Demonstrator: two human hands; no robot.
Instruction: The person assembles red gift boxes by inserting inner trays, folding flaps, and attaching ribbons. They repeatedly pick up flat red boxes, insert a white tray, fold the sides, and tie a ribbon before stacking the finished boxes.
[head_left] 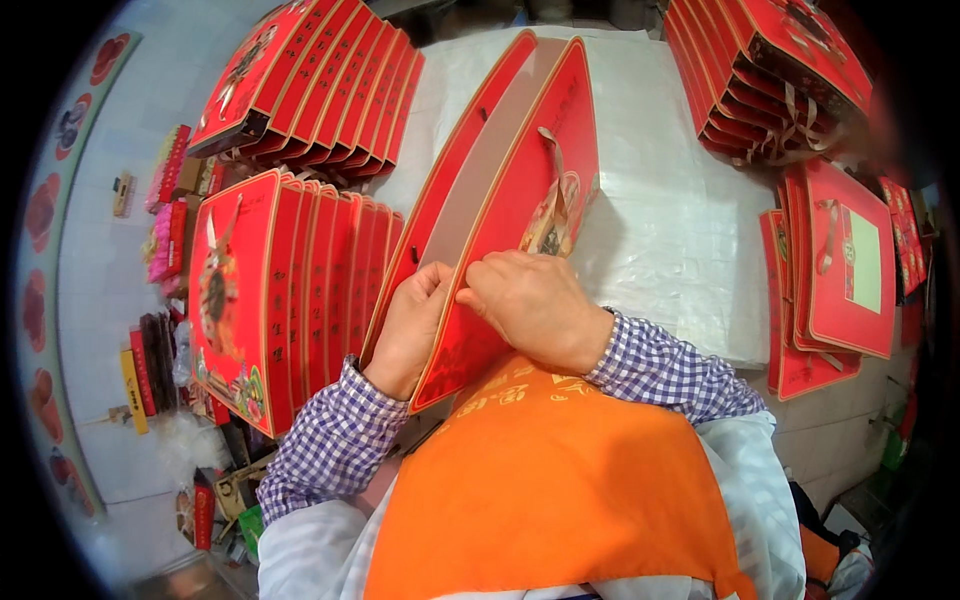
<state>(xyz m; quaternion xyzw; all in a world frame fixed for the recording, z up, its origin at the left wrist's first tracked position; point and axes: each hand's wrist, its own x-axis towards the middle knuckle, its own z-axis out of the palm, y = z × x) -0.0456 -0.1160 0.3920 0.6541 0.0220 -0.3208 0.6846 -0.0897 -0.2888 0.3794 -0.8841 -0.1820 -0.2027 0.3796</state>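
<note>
A tall red gift box [520,160] with gold edging stands open in front of me, its two large panels apart and a grey-brown inner strip between them. My left hand [412,325] reaches into the opening and is closed at the near end of the right panel, its fingertips partly hidden. On that panel's outer face, my right hand [535,308] is closed with curled fingers opposite the left. A beige ribbon handle [556,190] runs down this face to the right hand, which covers its lower end. Small black toggles [415,254] show on the left panel's inner face.
Rows of similar red boxes stand at the left [300,290] and far left [310,90]. More are stacked at the far right [765,75], with flat red pieces [850,270] below them. White sheeting [670,230] covers the table. Small packages [140,380] lie beyond the left edge.
</note>
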